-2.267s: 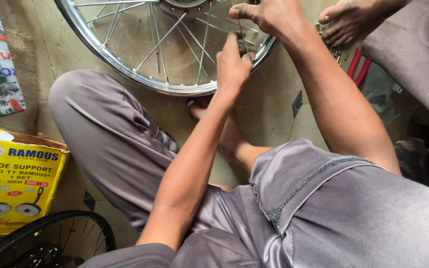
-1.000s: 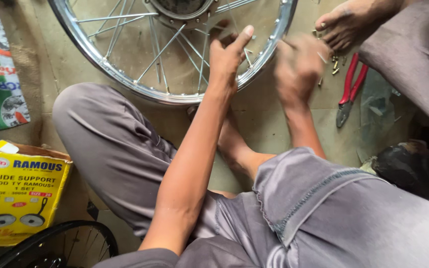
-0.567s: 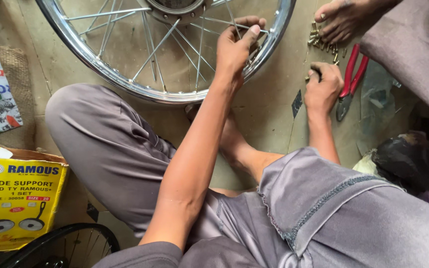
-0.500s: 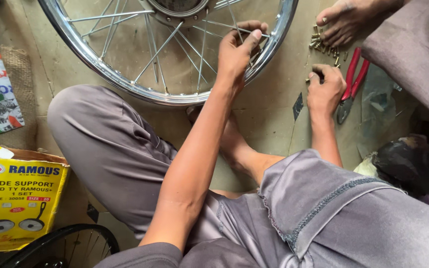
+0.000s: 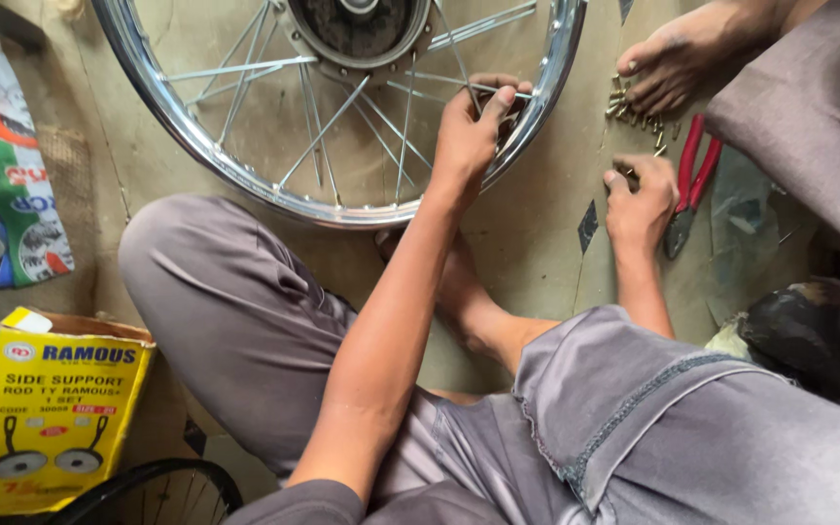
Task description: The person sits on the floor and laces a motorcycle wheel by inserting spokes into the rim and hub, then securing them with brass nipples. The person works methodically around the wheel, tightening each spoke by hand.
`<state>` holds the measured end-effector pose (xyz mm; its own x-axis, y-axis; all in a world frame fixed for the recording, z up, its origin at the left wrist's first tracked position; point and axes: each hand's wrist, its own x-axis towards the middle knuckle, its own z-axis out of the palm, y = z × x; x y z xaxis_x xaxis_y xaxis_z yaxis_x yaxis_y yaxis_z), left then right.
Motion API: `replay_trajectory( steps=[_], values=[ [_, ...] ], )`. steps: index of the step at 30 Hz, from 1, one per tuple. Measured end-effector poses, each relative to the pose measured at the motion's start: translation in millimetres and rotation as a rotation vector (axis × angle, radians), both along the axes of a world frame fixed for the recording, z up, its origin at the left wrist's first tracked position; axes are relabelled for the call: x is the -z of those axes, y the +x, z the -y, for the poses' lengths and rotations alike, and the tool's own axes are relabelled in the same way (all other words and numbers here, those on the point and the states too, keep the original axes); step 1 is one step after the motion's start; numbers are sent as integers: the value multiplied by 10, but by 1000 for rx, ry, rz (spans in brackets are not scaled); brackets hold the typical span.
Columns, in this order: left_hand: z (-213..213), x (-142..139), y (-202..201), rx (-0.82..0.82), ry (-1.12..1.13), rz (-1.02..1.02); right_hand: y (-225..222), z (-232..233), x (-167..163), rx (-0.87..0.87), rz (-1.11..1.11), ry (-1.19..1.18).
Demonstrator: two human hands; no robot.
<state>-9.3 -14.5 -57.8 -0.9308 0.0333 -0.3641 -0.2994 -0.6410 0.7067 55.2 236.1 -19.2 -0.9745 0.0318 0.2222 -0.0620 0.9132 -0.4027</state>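
- Two bare hands work at floor level; the person sits on the floor (image 5: 537, 253), knees apart, grey trousers.
- L hand (image 5: 469, 136): reaches fwd to the spoked wheel (image 5: 245, 185). Thumb and fingers pinch a spoke (image 5: 498, 89) just inside the chrome rim, at the rim's lower-right arc. Grip is closed on that spoke.
- R hand (image 5: 639, 199): rests on the floor, right of the wheel, fingers curled over small brass nipples (image 5: 634, 107). Fingertips touch the near end of the pile; whether one is pinched between them, cannot tell.
- Wheel: lies flat on the floor, toward the top edge of view. Hub (image 5: 357, 29) at top centre, partly cut off. Spokes fan from hub to rim; several cross.
- Nipple pile: scattered on the floor between R hand and a bare foot (image 5: 678, 58) at the top right. Foot touches the far end of the pile.
- Red-handled pliers (image 5: 687, 185): lie on the floor just beside R hand, to its right, jaws pointing toward the person.
- Yellow carton (image 5: 51, 418): bottom-left corner of view, flap open, beside L knee.
- Black tyre (image 5: 148, 491): partly in view at the bottom edge, near the carton.
- Printed bag (image 5: 12, 185): lies at the left edge, well apart from both hands.
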Motion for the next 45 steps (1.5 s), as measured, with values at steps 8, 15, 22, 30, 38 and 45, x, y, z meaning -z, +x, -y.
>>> replay_trajectory(
  steps=[8, 15, 22, 30, 38, 45],
  values=[
    [2, -47, 3, -23, 14, 22, -28, -79, -18, 125, 152, 54],
    [-12, -30, 24, -20, 79, 16, -206, -99, -189, 154, 419, 18],
    [1, -14, 16, -11, 21, 8, -459, 240, -315, 190, 345, -383],
    [1, -45, 19, -25, 64, 39, -769, 873, 49, 156, 494, -1617],
    [-10, -41, 31, -41, 87, 20, -761, 954, 172, 264, 467, -1614],
    [1, -46, 43, -36, 75, 25, -675, 969, 62, 165, 413, -1585]
  ],
)
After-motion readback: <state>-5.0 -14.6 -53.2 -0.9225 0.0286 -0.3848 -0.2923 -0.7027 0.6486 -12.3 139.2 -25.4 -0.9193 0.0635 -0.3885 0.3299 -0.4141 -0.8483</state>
